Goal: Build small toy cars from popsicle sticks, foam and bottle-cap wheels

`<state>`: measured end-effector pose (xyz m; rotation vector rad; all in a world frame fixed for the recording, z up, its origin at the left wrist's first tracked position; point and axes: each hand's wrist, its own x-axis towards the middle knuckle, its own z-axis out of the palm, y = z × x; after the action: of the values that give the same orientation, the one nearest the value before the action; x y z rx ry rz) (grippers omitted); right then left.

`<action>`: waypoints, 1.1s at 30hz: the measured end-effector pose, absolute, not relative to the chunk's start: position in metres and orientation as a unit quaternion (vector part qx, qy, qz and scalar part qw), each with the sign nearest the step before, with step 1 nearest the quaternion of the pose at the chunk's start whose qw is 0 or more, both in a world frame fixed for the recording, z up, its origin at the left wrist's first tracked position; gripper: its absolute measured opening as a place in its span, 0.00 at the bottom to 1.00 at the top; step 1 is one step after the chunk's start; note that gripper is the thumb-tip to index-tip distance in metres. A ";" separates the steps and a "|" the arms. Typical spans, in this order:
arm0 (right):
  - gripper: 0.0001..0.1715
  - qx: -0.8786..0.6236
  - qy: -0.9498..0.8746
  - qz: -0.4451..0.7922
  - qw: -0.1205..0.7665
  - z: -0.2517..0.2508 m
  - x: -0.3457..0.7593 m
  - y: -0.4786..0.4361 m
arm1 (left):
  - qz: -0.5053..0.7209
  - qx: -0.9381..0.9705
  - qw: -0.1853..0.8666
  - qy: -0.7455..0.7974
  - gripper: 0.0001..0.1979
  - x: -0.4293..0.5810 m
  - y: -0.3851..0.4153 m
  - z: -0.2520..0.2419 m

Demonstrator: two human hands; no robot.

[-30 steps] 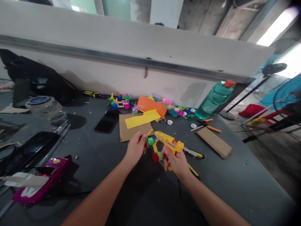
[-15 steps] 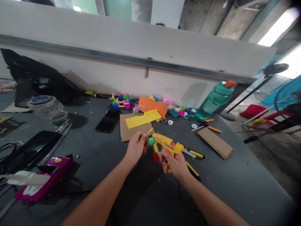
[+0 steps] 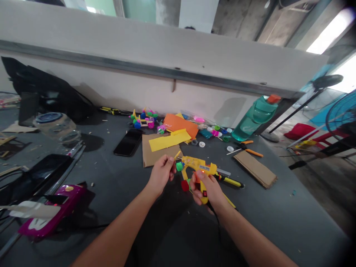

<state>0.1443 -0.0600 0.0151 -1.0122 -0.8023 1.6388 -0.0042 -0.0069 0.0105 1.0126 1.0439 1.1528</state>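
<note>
My right hand point(image 3: 206, 192) grips a yellow glue gun point(image 3: 198, 165) by its handle, the nozzle pointing left toward my left hand. My left hand point(image 3: 161, 172) is pinched shut on a small stick-built toy with a green cap wheel point(image 3: 179, 166) and a red cap wheel point(image 3: 185, 185). The nozzle tip sits right at the green wheel. Both hands hover just above the dark grey table point(image 3: 278, 207), in front of a cardboard piece with a yellow sheet point(image 3: 167, 141) lying on it.
A black phone point(image 3: 128, 142), orange paper point(image 3: 180, 126), a finished toy car point(image 3: 142, 119), loose bottle caps and a teal water bottle point(image 3: 254, 118) lie along the back wall. A cardboard strip point(image 3: 255, 168) and cutters lie right. A purple device point(image 3: 52, 213) and a jar point(image 3: 54, 128) stand left.
The glue gun has tipped from slanting to nearly level and slid left, its nozzle now against the green wheel. My right hand moved slightly down. My left hand stayed put.
</note>
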 end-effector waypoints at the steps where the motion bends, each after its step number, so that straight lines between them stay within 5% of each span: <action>1: 0.19 -0.413 -0.323 0.688 0.502 0.016 0.144 -0.060 | 0.497 0.435 0.602 0.448 0.14 -0.004 -0.007 0.011; 10: 0.18 -0.283 -0.171 0.843 0.424 0.026 0.157 -0.058 | 0.500 0.417 0.611 0.450 0.14 -0.004 -0.006 0.012; 20: 0.18 -0.122 -0.081 0.889 0.434 0.025 0.169 -0.055 | 0.461 0.479 0.581 0.470 0.13 -0.005 -0.005 0.003; 33: 0.20 -0.395 -0.350 0.674 0.516 0.020 0.152 -0.059 | 0.470 0.481 0.562 0.481 0.12 -0.007 -0.005 0.009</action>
<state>0.1518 -0.0586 0.0198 -0.9484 -0.8415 1.6190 -0.0065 -0.0055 0.0088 1.1339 1.1339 1.1066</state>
